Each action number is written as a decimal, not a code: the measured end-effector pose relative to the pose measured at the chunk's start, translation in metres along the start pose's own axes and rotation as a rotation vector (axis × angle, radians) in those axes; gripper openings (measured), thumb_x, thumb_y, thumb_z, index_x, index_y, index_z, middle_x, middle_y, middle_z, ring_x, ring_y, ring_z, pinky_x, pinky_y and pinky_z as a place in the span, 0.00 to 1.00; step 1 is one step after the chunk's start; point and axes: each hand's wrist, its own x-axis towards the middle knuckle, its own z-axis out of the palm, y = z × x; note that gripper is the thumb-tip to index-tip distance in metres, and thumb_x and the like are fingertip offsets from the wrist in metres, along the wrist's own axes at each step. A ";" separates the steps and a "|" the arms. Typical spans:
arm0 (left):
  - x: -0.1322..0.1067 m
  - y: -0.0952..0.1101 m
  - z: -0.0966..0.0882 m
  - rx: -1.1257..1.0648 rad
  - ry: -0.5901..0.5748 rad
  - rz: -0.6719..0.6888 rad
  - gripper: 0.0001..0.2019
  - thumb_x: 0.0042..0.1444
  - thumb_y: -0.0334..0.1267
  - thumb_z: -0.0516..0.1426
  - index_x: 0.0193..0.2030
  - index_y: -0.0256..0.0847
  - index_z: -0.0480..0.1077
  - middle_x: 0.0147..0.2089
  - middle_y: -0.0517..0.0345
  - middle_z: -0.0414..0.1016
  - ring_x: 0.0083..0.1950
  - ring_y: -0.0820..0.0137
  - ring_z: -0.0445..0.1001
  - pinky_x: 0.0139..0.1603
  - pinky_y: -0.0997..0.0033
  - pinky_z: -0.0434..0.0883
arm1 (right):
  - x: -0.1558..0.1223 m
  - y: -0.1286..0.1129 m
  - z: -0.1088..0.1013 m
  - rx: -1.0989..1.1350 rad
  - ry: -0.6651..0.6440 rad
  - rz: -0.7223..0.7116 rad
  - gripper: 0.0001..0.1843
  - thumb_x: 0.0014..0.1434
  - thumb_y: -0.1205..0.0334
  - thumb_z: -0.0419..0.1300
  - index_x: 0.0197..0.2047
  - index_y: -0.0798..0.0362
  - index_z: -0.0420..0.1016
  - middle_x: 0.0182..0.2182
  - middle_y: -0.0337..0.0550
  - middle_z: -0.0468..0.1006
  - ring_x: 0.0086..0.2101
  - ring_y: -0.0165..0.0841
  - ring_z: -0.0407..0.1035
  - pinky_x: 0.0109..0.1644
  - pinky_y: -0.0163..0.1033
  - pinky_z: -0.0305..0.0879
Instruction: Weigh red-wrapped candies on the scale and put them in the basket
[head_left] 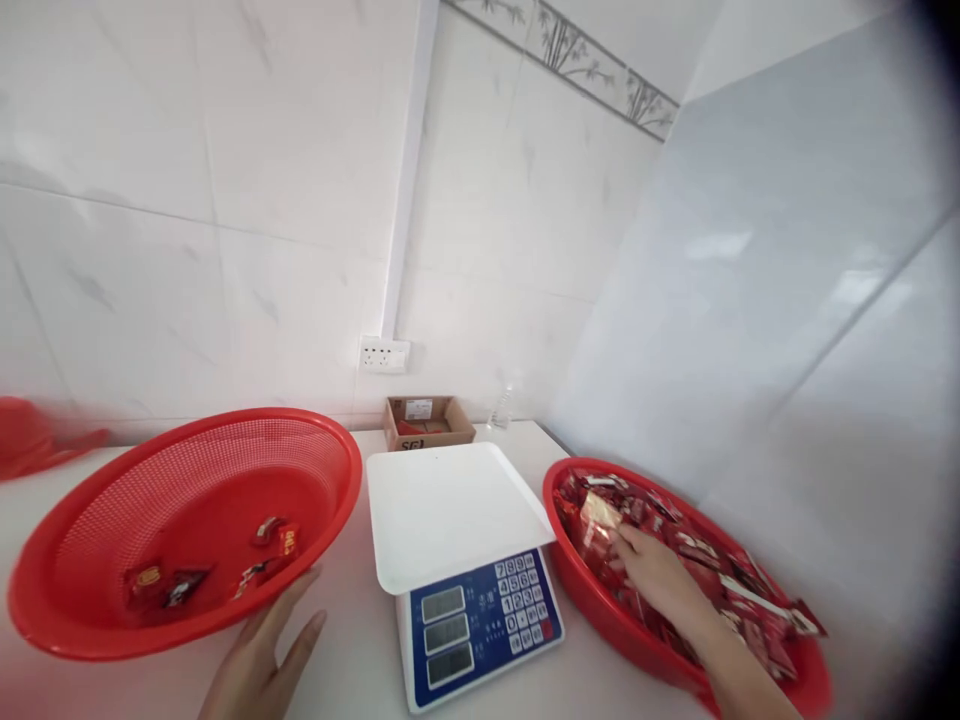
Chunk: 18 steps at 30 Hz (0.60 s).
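Note:
My left hand (262, 655), fingers apart and holding nothing I can see, is by the near rim of a red plastic basket (191, 460). A few small wrapped packets (285, 540) lie on that basket's floor. On the right, a second red basket (600, 610) is heaped with red wrapped packets (697, 550). My right hand (660, 575) reaches over this heap, its fingers closed at the edge of a shiny gold-and-red packet (600, 515). Between the baskets stands a digital scale (487, 625) with a bare white pan (457, 510).
Behind the scale is a small open cardboard box (435, 425) with something red inside. A clear plastic item (500, 408) stands near the corner. Blurred red plastic (37, 440) is at the far left. Tiled walls with a socket (384, 355) bound the table.

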 end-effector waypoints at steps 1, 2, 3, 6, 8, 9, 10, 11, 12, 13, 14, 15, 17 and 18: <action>0.001 0.000 -0.001 0.019 -0.011 -0.019 0.21 0.56 0.49 0.50 0.56 0.49 0.63 0.56 0.54 0.70 0.51 0.59 0.73 0.47 0.59 0.73 | 0.001 -0.002 -0.006 0.015 0.006 0.029 0.15 0.58 0.59 0.43 0.27 0.50 0.67 0.24 0.40 0.77 0.28 0.33 0.72 0.32 0.34 0.64; 0.002 0.002 -0.002 0.037 -0.021 -0.032 0.22 0.56 0.50 0.49 0.57 0.50 0.62 0.56 0.54 0.69 0.52 0.58 0.72 0.48 0.57 0.72 | 0.003 -0.003 -0.011 0.034 0.006 0.051 0.15 0.58 0.58 0.43 0.27 0.50 0.66 0.24 0.40 0.76 0.28 0.33 0.72 0.32 0.34 0.64; 0.003 0.004 -0.004 0.053 -0.030 -0.047 0.23 0.56 0.50 0.49 0.58 0.50 0.61 0.57 0.53 0.68 0.52 0.57 0.72 0.48 0.56 0.72 | 0.005 -0.005 -0.017 0.056 0.005 0.067 0.15 0.59 0.58 0.43 0.28 0.50 0.66 0.24 0.40 0.76 0.28 0.33 0.72 0.31 0.34 0.63; 0.005 0.009 -0.007 0.060 -0.041 -0.140 0.26 0.56 0.53 0.48 0.60 0.48 0.57 0.57 0.49 0.66 0.52 0.55 0.71 0.44 0.56 0.73 | 0.011 -0.008 -0.029 0.110 0.036 0.079 0.14 0.58 0.57 0.43 0.28 0.50 0.65 0.27 0.41 0.76 0.30 0.34 0.73 0.31 0.35 0.63; 0.007 0.011 -0.009 0.026 -0.032 -0.218 0.28 0.54 0.54 0.48 0.60 0.47 0.55 0.56 0.46 0.67 0.51 0.54 0.72 0.40 0.57 0.74 | 0.014 -0.008 -0.034 0.145 0.066 0.073 0.14 0.58 0.56 0.44 0.29 0.50 0.66 0.27 0.42 0.76 0.30 0.35 0.73 0.32 0.36 0.64; 0.008 0.012 -0.009 0.001 -0.023 -0.246 0.29 0.53 0.55 0.49 0.60 0.46 0.56 0.55 0.45 0.68 0.50 0.54 0.73 0.39 0.58 0.75 | 0.015 -0.008 -0.036 0.161 0.083 0.074 0.13 0.58 0.56 0.44 0.30 0.50 0.67 0.26 0.42 0.75 0.30 0.36 0.73 0.33 0.36 0.64; 0.009 0.012 -0.010 -0.025 -0.015 -0.262 0.29 0.53 0.55 0.49 0.59 0.45 0.56 0.54 0.45 0.69 0.49 0.54 0.73 0.38 0.58 0.75 | 0.016 -0.007 -0.038 0.178 0.099 0.076 0.13 0.58 0.56 0.45 0.31 0.50 0.67 0.25 0.42 0.75 0.30 0.36 0.73 0.33 0.37 0.64; 0.010 0.013 -0.011 -0.051 -0.012 -0.266 0.29 0.52 0.55 0.50 0.58 0.44 0.57 0.52 0.46 0.70 0.49 0.55 0.74 0.38 0.59 0.75 | 0.016 -0.006 -0.039 0.203 0.111 0.084 0.13 0.58 0.56 0.45 0.31 0.50 0.67 0.25 0.43 0.75 0.30 0.36 0.73 0.34 0.37 0.65; 0.010 0.013 -0.011 -0.075 -0.016 -0.266 0.28 0.51 0.55 0.50 0.57 0.44 0.58 0.52 0.46 0.71 0.48 0.55 0.74 0.38 0.60 0.75 | 0.016 -0.007 -0.041 0.242 0.118 0.095 0.12 0.58 0.56 0.46 0.32 0.50 0.67 0.25 0.43 0.75 0.30 0.37 0.73 0.35 0.38 0.66; 0.011 0.014 -0.011 -0.094 -0.026 -0.266 0.28 0.51 0.55 0.50 0.56 0.43 0.59 0.51 0.46 0.72 0.47 0.56 0.75 0.38 0.60 0.75 | 0.015 -0.008 -0.042 0.295 0.119 0.109 0.11 0.58 0.56 0.46 0.32 0.50 0.67 0.26 0.44 0.74 0.31 0.37 0.73 0.35 0.38 0.67; 0.011 0.015 -0.011 -0.107 -0.039 -0.267 0.28 0.51 0.55 0.50 0.55 0.43 0.60 0.50 0.47 0.73 0.47 0.57 0.75 0.38 0.61 0.75 | 0.014 -0.011 -0.044 0.359 0.121 0.124 0.11 0.58 0.56 0.47 0.32 0.50 0.66 0.27 0.44 0.74 0.32 0.38 0.73 0.35 0.39 0.68; 0.011 0.016 -0.011 -0.113 -0.054 -0.266 0.27 0.51 0.55 0.50 0.55 0.43 0.60 0.50 0.47 0.73 0.46 0.58 0.76 0.38 0.61 0.75 | 0.013 -0.015 -0.045 0.432 0.129 0.138 0.10 0.59 0.56 0.47 0.32 0.50 0.65 0.28 0.44 0.74 0.33 0.38 0.73 0.36 0.39 0.69; 0.010 0.016 -0.009 -0.110 -0.083 -0.257 0.27 0.51 0.55 0.50 0.54 0.43 0.60 0.49 0.48 0.74 0.46 0.59 0.76 0.37 0.63 0.75 | 0.009 -0.029 -0.045 0.596 0.156 0.132 0.09 0.59 0.57 0.48 0.31 0.50 0.63 0.30 0.44 0.73 0.35 0.38 0.73 0.38 0.40 0.70; 0.009 0.016 -0.008 -0.108 -0.097 -0.249 0.27 0.51 0.55 0.50 0.54 0.44 0.61 0.49 0.48 0.74 0.46 0.59 0.76 0.37 0.64 0.75 | 0.008 -0.039 -0.042 0.677 0.172 0.108 0.09 0.59 0.57 0.49 0.31 0.51 0.63 0.31 0.43 0.73 0.36 0.37 0.73 0.39 0.40 0.71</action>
